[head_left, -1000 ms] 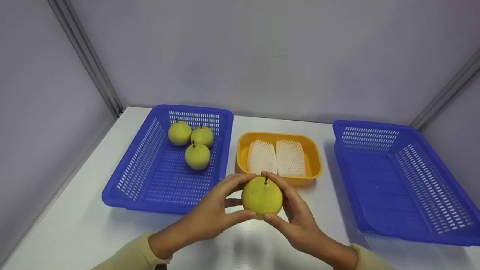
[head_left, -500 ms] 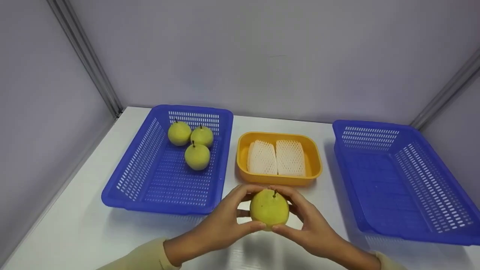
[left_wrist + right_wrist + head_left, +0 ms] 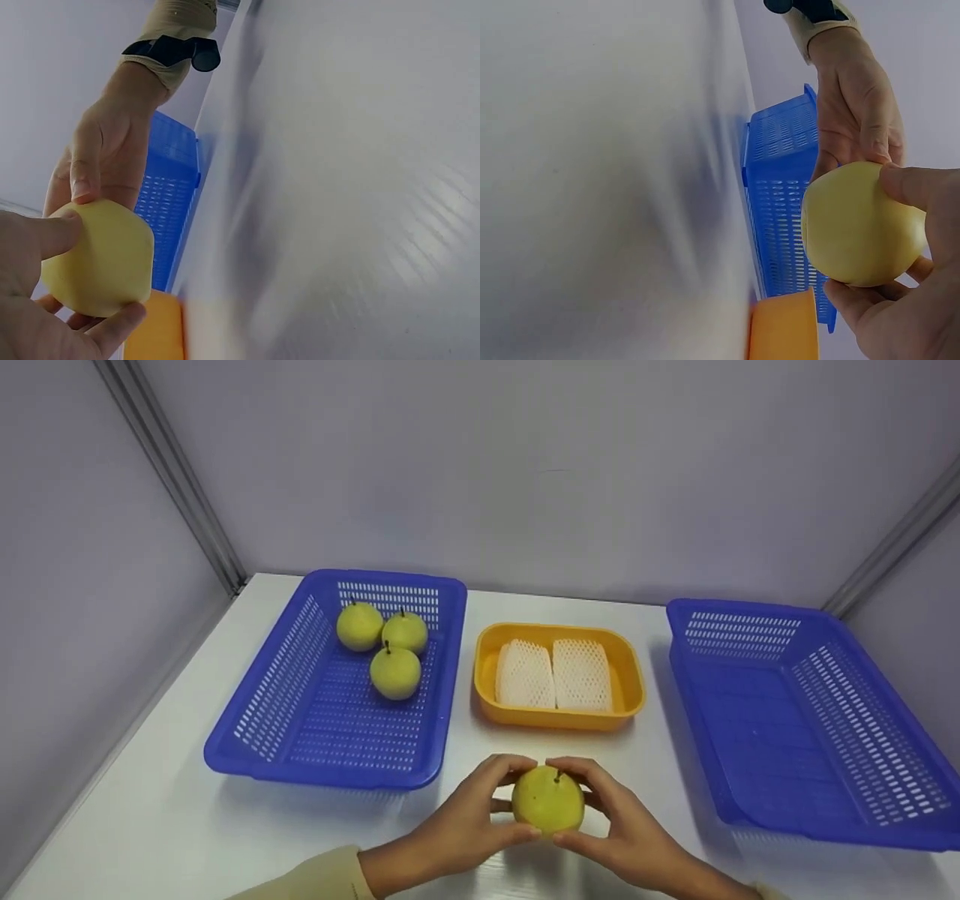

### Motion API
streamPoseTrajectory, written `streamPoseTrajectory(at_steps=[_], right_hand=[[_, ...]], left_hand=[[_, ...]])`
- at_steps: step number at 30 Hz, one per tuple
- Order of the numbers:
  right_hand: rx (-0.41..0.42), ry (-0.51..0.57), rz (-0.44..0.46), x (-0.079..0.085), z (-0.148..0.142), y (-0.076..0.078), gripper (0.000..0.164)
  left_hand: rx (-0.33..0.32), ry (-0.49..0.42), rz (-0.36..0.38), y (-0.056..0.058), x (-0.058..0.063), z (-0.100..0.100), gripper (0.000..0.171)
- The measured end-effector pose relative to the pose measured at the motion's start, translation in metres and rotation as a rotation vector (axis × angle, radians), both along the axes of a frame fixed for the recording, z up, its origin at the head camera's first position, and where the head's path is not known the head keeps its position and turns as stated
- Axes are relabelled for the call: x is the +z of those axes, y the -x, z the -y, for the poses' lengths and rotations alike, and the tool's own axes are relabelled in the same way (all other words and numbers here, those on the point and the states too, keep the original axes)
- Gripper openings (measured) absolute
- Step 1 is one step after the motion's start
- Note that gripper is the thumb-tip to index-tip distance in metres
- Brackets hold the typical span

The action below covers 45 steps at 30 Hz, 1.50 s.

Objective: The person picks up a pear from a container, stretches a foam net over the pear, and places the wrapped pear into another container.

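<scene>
Between both hands, near the table's front edge, is a yellow-green pear [image 3: 548, 801] with its stem pointing up. My left hand [image 3: 469, 821] grips its left side with curled fingers and thumb. From the right, my right hand [image 3: 624, 832] holds the other side the same way. Both wrist views show the pear off the table, with the thumbs close together on its near face. Straight beyond the hands stands an orange container [image 3: 559, 718] with white foam net sleeves [image 3: 582, 675] lying in it.
At the left is a blue basket [image 3: 322, 774] with three pears [image 3: 395, 673] grouped toward its back right. Another blue basket [image 3: 765, 735] stands at the right with nothing seen inside. Walls rise behind and beside the white table [image 3: 150, 780].
Both hands have drawn the pear toward me and slightly right, away from the orange container's front edge. The baskets, the container and the other pears have stayed in place.
</scene>
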State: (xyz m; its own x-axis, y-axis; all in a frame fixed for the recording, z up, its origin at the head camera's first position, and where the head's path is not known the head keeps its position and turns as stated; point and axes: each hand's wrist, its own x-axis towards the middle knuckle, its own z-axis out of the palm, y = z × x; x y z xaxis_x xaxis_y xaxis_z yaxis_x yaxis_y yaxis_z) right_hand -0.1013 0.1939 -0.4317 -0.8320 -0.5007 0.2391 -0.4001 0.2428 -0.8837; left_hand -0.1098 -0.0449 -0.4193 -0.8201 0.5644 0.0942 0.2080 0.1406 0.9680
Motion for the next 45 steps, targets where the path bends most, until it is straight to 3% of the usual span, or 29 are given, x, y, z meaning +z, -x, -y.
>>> streamPoseTrajectory(at_steps=[12, 22, 33, 45], right_hand=[[-0.020, -0.077, 0.036, -0.017, -0.004, 0.004, 0.068], [-0.039, -0.101, 0.055, -0.030, -0.007, 0.009, 0.067], [-0.058, -0.125, 0.059, -0.031, -0.010, 0.014, 0.067], [-0.094, -0.141, 0.055, -0.030, -0.011, 0.020, 0.066]], left_hand=[[0.024, -0.006, 0.002, 0.003, -0.029, -0.011, 0.059], [0.057, 0.068, -0.088, 0.005, -0.044, -0.016, 0.057], [0.061, 0.020, -0.079, 0.010, -0.050, -0.020, 0.056], [0.063, 0.053, -0.100, 0.021, -0.053, -0.025, 0.058]])
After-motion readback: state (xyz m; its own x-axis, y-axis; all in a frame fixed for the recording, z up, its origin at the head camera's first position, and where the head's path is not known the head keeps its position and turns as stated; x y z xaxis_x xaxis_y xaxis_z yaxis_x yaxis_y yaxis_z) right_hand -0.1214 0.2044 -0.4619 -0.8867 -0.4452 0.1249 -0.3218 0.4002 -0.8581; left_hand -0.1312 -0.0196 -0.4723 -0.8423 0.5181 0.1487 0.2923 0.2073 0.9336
